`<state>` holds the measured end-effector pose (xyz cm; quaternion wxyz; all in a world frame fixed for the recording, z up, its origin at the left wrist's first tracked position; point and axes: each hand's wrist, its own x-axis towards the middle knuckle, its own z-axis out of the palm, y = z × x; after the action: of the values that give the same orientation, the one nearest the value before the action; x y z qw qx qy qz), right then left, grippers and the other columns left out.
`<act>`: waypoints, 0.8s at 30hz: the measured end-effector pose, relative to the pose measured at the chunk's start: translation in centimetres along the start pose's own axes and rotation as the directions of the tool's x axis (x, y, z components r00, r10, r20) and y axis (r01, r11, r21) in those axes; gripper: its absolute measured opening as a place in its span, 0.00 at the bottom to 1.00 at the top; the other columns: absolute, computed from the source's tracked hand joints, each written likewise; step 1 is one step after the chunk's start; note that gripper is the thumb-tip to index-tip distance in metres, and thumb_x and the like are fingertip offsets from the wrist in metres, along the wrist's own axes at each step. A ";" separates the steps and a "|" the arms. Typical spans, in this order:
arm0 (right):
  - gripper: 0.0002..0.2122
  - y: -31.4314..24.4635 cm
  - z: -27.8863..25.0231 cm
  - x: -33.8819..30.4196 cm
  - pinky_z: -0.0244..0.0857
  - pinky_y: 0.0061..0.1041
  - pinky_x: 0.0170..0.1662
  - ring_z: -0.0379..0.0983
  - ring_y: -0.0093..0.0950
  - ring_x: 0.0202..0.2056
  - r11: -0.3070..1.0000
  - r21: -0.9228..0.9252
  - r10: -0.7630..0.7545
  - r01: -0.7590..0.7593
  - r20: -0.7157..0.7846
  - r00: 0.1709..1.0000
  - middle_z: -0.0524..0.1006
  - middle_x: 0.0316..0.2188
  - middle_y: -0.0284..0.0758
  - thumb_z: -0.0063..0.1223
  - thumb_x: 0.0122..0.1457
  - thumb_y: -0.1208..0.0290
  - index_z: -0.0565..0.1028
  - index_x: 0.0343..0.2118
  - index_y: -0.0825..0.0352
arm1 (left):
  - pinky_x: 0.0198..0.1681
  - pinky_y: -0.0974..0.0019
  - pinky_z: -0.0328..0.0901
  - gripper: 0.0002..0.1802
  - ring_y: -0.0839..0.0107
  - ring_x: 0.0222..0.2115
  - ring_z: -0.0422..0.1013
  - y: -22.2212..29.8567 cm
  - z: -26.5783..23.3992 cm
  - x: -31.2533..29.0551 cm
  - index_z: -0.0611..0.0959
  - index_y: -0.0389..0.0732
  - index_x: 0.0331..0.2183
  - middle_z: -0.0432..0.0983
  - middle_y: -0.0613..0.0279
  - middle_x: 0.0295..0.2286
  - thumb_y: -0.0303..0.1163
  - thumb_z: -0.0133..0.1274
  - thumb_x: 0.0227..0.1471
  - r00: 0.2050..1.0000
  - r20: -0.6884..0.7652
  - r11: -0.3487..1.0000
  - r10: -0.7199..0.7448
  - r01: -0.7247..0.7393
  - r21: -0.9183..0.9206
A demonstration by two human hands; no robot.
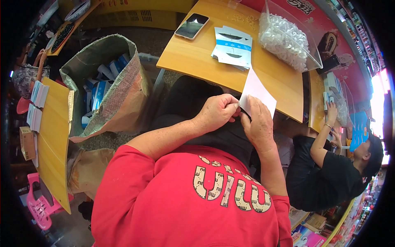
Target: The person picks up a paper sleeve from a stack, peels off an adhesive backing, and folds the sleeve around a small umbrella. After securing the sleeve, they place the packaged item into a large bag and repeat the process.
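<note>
A white paper sheet [260, 92] stands up at a slant between my hands, just off the front edge of the table. My right hand [259, 121] is closed on its lower part, fingers lying over the near face. At the sheet's lower left corner, my left hand [218, 110] makes a closed pinch with the thumb bent over the fingers. Something dark shows between the two hands, too small to make out. Beyond the sheet lies a loose stack of printed leaflets [233, 46], white with a blue band and dark umbrella pictures.
On the wooden table [185, 53] are a phone [192, 26] and a clear bin [310, 59] of small white loops. A woven sack [123, 105] at left holds blue-and-white rolls. At right, a person in black [325, 177] works at another table. A pink stool [39, 201] stands lower left.
</note>
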<state>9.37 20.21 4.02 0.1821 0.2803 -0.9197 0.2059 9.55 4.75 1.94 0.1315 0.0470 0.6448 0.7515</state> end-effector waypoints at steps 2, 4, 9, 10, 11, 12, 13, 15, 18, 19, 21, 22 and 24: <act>0.12 0.8 0.7 -0.3 0.62 0.29 0.36 0.68 0.37 0.33 0.999 -0.038 -0.011 0.009 -0.064 0.998 0.72 0.29 0.41 0.47 0.42 0.80 0.69 0.33 0.69 | 0.31 0.71 0.67 0.10 0.74 0.29 0.70 0.2 0.3 -0.3 0.72 0.33 0.33 0.72 0.58 0.28 0.30 0.43 0.50 0.997 0.071 0.993 -0.034 0.042 -0.108; 0.08 1.5 0.0 -0.7 0.62 0.27 0.37 0.69 0.36 0.32 0.991 0.119 0.079 -0.056 -0.202 0.976 0.72 0.28 0.41 0.45 0.44 0.82 0.71 0.30 0.69 | 0.33 0.67 0.67 0.13 0.72 0.31 0.69 0.3 0.1 -0.5 0.72 0.33 0.35 0.71 0.56 0.31 0.32 0.43 0.50 0.980 0.191 0.960 -0.059 0.108 -0.260; 0.06 1.0 -4.9 -2.9 0.59 0.30 0.43 0.70 0.33 0.35 0.746 0.656 0.028 0.115 -0.204 0.979 0.73 0.30 0.40 0.48 0.42 0.84 0.71 0.25 0.69 | 0.39 0.57 0.64 0.34 0.62 0.41 0.65 -1.1 -3.2 -1.1 0.63 0.34 0.45 0.65 0.49 0.40 0.56 0.28 0.50 0.875 0.426 0.659 -0.229 0.461 -0.594; 0.06 0.4 -5.3 -2.9 0.59 0.34 0.44 0.70 0.34 0.36 0.732 0.666 -0.038 0.140 -0.165 0.985 0.73 0.29 0.39 0.50 0.40 0.81 0.70 0.24 0.68 | 0.42 0.58 0.62 0.30 0.61 0.42 0.64 -1.5 -3.0 -1.2 0.62 0.32 0.45 0.64 0.48 0.41 0.50 0.35 0.51 0.883 0.422 0.584 -0.205 0.457 -0.671; 0.06 -0.1 -5.7 -3.0 0.59 0.34 0.45 0.70 0.34 0.35 0.774 0.611 -0.108 0.167 -0.133 0.985 0.73 0.28 0.38 0.52 0.38 0.79 0.69 0.22 0.67 | 0.42 0.58 0.62 0.30 0.61 0.42 0.64 -1.3 -2.9 -1.3 0.62 0.32 0.45 0.64 0.48 0.41 0.50 0.35 0.51 0.880 0.425 0.586 -0.210 0.462 -0.666; 0.06 -0.6 -5.8 -3.2 0.58 0.34 0.45 0.71 0.33 0.35 0.791 0.588 -0.130 0.168 -0.107 0.986 0.74 0.27 0.36 0.53 0.38 0.78 0.69 0.22 0.66 | 0.44 0.60 0.61 0.28 0.62 0.43 0.64 -1.2 -2.9 -1.2 0.62 0.33 0.46 0.65 0.50 0.41 0.46 0.39 0.50 0.899 0.407 0.598 -0.160 0.416 -0.685; 0.05 -0.9 -5.9 -3.6 0.57 0.35 0.46 0.70 0.34 0.35 0.785 0.602 -0.132 0.146 -0.067 0.989 0.74 0.27 0.37 0.53 0.40 0.77 0.69 0.21 0.66 | 0.45 0.62 0.60 0.27 0.62 0.43 0.63 -1.1 -3.0 -1.2 0.63 0.34 0.46 0.65 0.53 0.42 0.42 0.43 0.49 0.916 0.386 0.607 -0.109 0.369 -0.703; 0.03 -0.6 -6.2 -4.0 0.53 0.36 0.48 0.70 0.33 0.36 0.751 0.658 -0.128 0.061 0.054 0.990 0.74 0.27 0.36 0.53 0.43 0.76 0.70 0.22 0.66 | 0.45 0.63 0.60 0.25 0.63 0.41 0.65 -0.5 -3.6 -1.2 0.64 0.35 0.46 0.66 0.51 0.41 0.29 0.48 0.44 0.911 0.374 0.577 -0.171 0.401 -0.712; 0.05 -0.2 -5.8 -4.5 0.56 0.31 0.45 0.70 0.28 0.33 0.617 0.784 -0.123 -0.069 0.183 0.976 0.74 0.27 0.33 0.50 0.43 0.81 0.72 0.24 0.65 | 0.45 0.67 0.60 0.23 0.66 0.40 0.66 0.5 -3.4 -2.1 0.68 0.35 0.43 0.68 0.55 0.38 0.18 0.45 0.40 0.950 0.311 0.835 0.027 0.150 -0.529; 0.04 -0.3 -5.3 -4.4 0.58 0.26 0.42 0.69 0.25 0.31 0.630 0.770 -0.012 -0.099 0.138 0.990 0.74 0.25 0.32 0.49 0.45 0.81 0.72 0.25 0.66 | 0.44 0.68 0.60 0.20 0.67 0.40 0.66 0.7 -3.1 -2.4 0.71 0.36 0.41 0.69 0.55 0.38 0.17 0.45 0.40 0.955 0.279 0.956 0.100 -0.014 -0.294; 0.01 -1.2 -4.6 -4.4 0.59 0.14 0.33 0.65 0.17 0.27 0.438 0.834 0.365 -0.334 0.175 0.915 0.71 0.22 0.29 0.47 0.49 0.81 0.70 0.26 0.69 | 0.42 0.72 0.61 0.14 0.68 0.38 0.67 0.5 -2.7 -2.8 0.77 0.38 0.33 0.70 0.55 0.37 0.16 0.47 0.39 0.861 0.295 0.871 0.414 -0.469 0.147; 0.01 -1.3 -4.1 -3.9 0.58 0.12 0.30 0.64 0.14 0.28 0.376 0.854 0.445 -0.361 0.175 0.878 0.70 0.23 0.28 0.48 0.49 0.79 0.68 0.25 0.69 | 0.42 0.72 0.61 0.14 0.68 0.39 0.67 0.6 -2.5 -3.1 0.77 0.38 0.33 0.70 0.54 0.37 0.16 0.49 0.38 0.838 0.312 0.835 0.448 -0.517 0.189; 0.05 -0.8 -2.8 -3.5 0.59 0.13 0.32 0.64 0.15 0.27 0.317 0.874 0.508 -0.367 0.171 0.845 0.69 0.25 0.27 0.50 0.49 0.77 0.67 0.28 0.69 | 0.41 0.70 0.62 0.14 0.65 0.38 0.67 0.7 -1.9 -3.6 0.77 0.38 0.31 0.69 0.54 0.37 0.17 0.52 0.36 0.783 0.331 0.736 0.527 -0.615 0.282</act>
<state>13.19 22.47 5.08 0.0086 0.0583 -0.7006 0.7112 12.46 1.87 2.71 -0.0451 0.3544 0.7101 0.6067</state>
